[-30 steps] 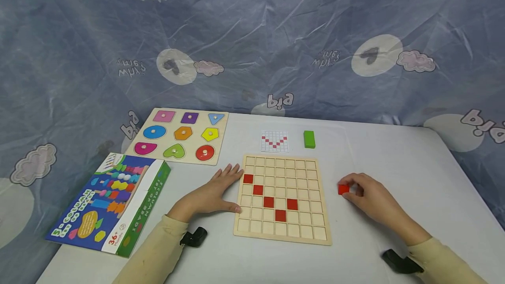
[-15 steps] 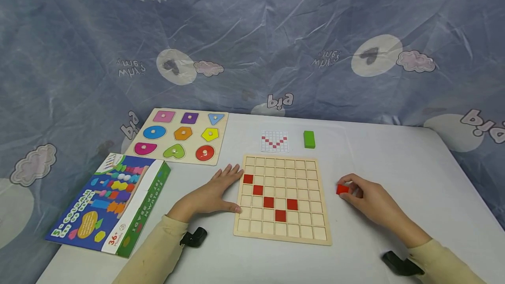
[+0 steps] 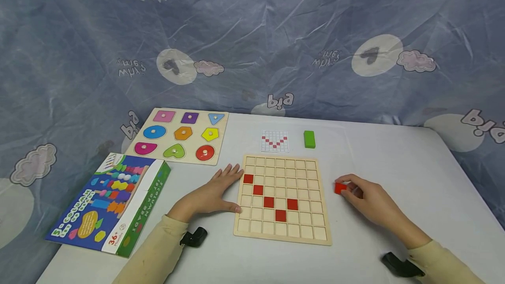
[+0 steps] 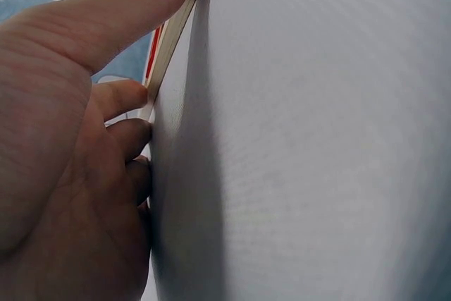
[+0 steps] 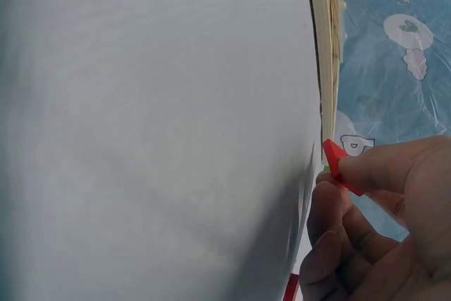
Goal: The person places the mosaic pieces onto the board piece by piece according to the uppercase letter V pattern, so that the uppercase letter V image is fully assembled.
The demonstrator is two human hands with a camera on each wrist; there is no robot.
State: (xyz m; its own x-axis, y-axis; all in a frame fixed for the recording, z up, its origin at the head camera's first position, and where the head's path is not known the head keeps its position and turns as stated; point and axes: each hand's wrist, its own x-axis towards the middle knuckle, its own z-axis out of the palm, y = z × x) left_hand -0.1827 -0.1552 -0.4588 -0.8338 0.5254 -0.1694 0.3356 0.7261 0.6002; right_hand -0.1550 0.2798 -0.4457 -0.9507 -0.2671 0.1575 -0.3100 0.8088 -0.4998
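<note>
A wooden grid board (image 3: 282, 239) lies flat mid-table in the head view. Several red square tiles (image 3: 268, 202) sit in its cells, in a slanting line with one more up to the right. My left hand (image 3: 213, 194) has its fingers spread, and its thumb and fingertips touch the board's left edge. Right of the board, my right hand (image 3: 371, 198) pinches a red square tile (image 3: 339, 188) between thumb and fingers. The right wrist view shows this tile (image 5: 337, 163) tilted, its lower part partly covered by the thumb.
Behind the board lie a small pattern card (image 3: 275, 141) and a green block (image 3: 309, 139). To the left are a shape puzzle board (image 3: 190, 148) and a blue toy box (image 3: 84, 214). A red piece (image 5: 289, 288) shows partly at the right wrist view's bottom.
The right hand's fingers have shifted the red tile slightly left, toward the board. My left hand and the board have stayed in place.
</note>
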